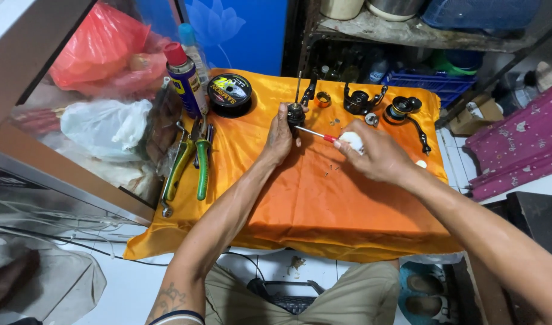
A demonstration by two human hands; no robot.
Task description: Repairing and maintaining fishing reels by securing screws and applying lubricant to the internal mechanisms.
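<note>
I've the reel body (pixel 296 112) gripped in my left hand (pixel 280 135), screwdriver (pixel 315 133) held in my right hand (pixel 375 155); spool (pixel 401 108) and handle (pixel 421 133) are off, body screws seemingly remain.

left hand (pixel 280 137): fingers curled, gripping | right hand (pixel 372 153): fingers pinched shut

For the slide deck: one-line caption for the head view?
Left hand steadies a fishing reel part on an orange cloth while right hand applies a small screwdriver.
</note>
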